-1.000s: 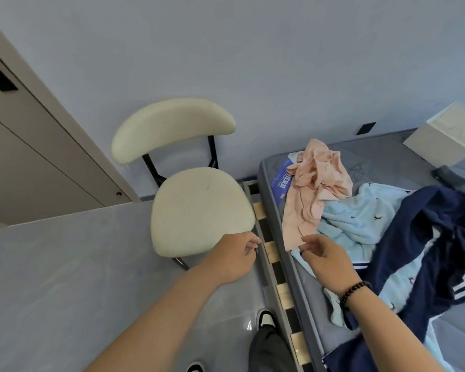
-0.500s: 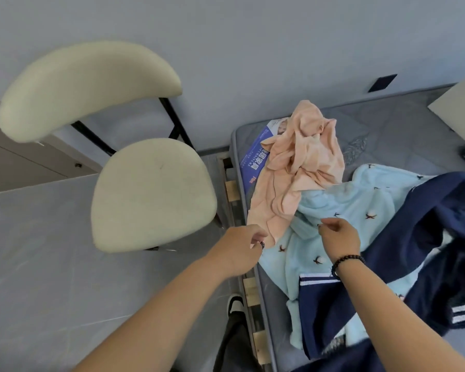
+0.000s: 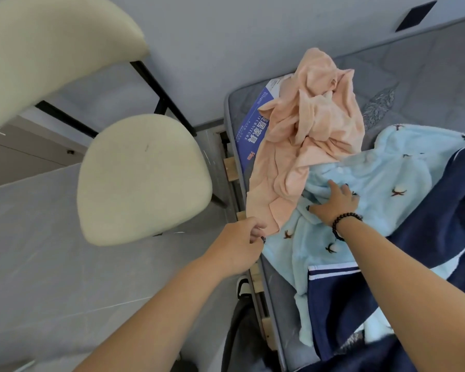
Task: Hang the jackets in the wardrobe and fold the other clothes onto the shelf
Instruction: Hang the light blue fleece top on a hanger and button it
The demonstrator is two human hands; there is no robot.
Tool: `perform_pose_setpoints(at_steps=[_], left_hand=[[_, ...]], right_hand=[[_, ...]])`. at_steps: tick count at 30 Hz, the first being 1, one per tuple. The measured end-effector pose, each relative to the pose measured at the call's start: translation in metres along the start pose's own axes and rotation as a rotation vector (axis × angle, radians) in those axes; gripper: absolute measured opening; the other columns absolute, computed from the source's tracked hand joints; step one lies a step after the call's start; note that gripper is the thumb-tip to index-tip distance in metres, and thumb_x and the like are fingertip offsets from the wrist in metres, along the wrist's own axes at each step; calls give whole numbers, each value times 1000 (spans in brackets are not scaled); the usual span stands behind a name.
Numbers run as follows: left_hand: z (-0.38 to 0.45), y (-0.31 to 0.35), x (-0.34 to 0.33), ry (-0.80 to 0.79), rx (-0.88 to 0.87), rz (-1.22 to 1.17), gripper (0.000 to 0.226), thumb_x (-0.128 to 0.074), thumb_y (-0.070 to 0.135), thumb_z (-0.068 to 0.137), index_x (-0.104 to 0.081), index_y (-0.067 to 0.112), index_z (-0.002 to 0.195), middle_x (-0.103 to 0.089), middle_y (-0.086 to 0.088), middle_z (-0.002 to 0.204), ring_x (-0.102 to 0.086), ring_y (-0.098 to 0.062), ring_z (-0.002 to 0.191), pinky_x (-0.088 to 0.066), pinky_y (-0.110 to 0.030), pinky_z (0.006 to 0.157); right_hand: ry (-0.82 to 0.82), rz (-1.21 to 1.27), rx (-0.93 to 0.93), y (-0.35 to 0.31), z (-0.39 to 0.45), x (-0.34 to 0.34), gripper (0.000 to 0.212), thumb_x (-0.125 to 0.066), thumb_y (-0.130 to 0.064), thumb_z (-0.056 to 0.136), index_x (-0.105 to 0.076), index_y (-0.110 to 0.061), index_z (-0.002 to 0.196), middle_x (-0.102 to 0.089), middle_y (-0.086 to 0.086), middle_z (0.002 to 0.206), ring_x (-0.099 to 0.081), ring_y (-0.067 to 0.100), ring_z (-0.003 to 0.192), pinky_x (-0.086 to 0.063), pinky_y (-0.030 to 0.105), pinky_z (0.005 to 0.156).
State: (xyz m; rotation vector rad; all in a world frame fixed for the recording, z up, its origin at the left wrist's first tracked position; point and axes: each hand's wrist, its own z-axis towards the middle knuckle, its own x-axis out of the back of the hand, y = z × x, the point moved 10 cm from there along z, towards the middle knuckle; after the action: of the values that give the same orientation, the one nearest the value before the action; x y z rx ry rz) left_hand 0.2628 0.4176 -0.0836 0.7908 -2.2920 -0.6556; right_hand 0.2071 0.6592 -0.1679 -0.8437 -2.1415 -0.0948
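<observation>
Lying crumpled on the grey mattress (image 3: 414,76), the peach garment (image 3: 306,135) overlaps a light blue fleece (image 3: 373,178). The left hand (image 3: 238,248) pinches its lower corner at the bed's edge; the right hand (image 3: 336,202) presses flat-fingered on the fleece beside the navy jacket (image 3: 440,210). A cream chair (image 3: 142,178) stands left.

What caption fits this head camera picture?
Left hand pinches the peach garment while the right hand presses the light blue fleece on the mattress.

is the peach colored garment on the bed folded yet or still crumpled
Still crumpled. The peach garment lies bunched in loose wrinkles on the mattress, partly overlapping the light blue garment.
</observation>
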Motion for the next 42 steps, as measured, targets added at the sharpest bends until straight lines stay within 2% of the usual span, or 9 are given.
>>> perform_pose_setpoints(at_steps=[9, 15, 19, 24, 27, 31, 35, 38, 42], left_hand=[[-13, -19, -30, -49, 88, -39, 46, -47, 18, 95, -41, 24, 140, -56, 15, 110, -52, 5, 90, -38, -3, 66], [-31, -7, -29, -79, 128, -67, 53, -49, 18, 93, -35, 25, 144, -54, 17, 106, -52, 4, 93, -37, -4, 68], [-44, 12, -13, -102, 115, -45, 54, -47, 19, 94, -31, 22, 146, -53, 11, 111, -54, -3, 99, -39, -6, 65], [-59, 37, 20, -83, 85, -37, 57, -52, 21, 91, -33, 21, 145, -56, 5, 122, -56, -7, 105, -43, -7, 66], [-64, 55, 39, -60, 49, -55, 73, -62, 27, 87, -24, 23, 149, -54, 4, 130, -57, -11, 113, -50, -25, 89], [-78, 91, 67, 33, -101, -152, 110, -79, 41, 66, -9, 34, 151, -33, 7, 150, -44, -11, 130, -46, -34, 104], [-102, 128, 95, 119, -305, -239, 131, -84, 49, 51, 3, 39, 149, -18, 36, 147, -25, -5, 142, -32, -30, 113], [-115, 146, 113, 142, -439, -318, 93, -89, 23, 64, -33, 25, 138, -51, 11, 134, -49, -3, 126, -44, -21, 99], [-132, 142, 130, 177, -370, -285, 20, -69, 7, 87, -62, 26, 89, -70, 20, 75, -64, 7, 75, -48, -9, 64]], right_hand=[[51, 49, -12, 19, -5, 30, 27, -61, -9, 84, -65, 7, 104, -65, 21, 107, -60, 34, 94, -53, 37, 81], [-23, 356, -111, 13, -34, 74, 25, -55, -10, 82, -49, -10, 58, -47, 7, 61, -40, 20, 59, -36, 27, 57], [-12, 766, -149, 9, -73, 112, 25, -53, 1, 81, -72, -16, 85, -63, 6, 82, -50, 18, 69, -47, 26, 64], [-179, 1296, -189, -19, -125, 125, 29, -46, 12, 89, -62, 6, 112, -61, 17, 109, -56, 19, 81, -48, 24, 72], [-258, 1408, -137, -50, -156, 138, 29, -46, 11, 91, -60, 6, 116, -60, 18, 113, -57, 20, 94, -51, 27, 83], [-383, 1474, -49, -101, -206, 153, 25, -46, 13, 90, -62, 3, 106, -62, 13, 96, -58, 16, 82, -56, 17, 59], [-557, 1466, 83, -148, -250, 154, 34, -45, 14, 90, -56, 6, 121, -58, 22, 116, -55, 24, 99, -54, 21, 77], [-633, 1403, 182, -176, -280, 153, 28, -47, 13, 89, -63, 3, 110, -60, 24, 116, -56, 24, 99, -51, 24, 86], [-611, 1315, 292, -201, -303, 155, 25, -51, 17, 86, -66, 1, 97, -66, 19, 100, -67, 20, 85, -59, 23, 68]])
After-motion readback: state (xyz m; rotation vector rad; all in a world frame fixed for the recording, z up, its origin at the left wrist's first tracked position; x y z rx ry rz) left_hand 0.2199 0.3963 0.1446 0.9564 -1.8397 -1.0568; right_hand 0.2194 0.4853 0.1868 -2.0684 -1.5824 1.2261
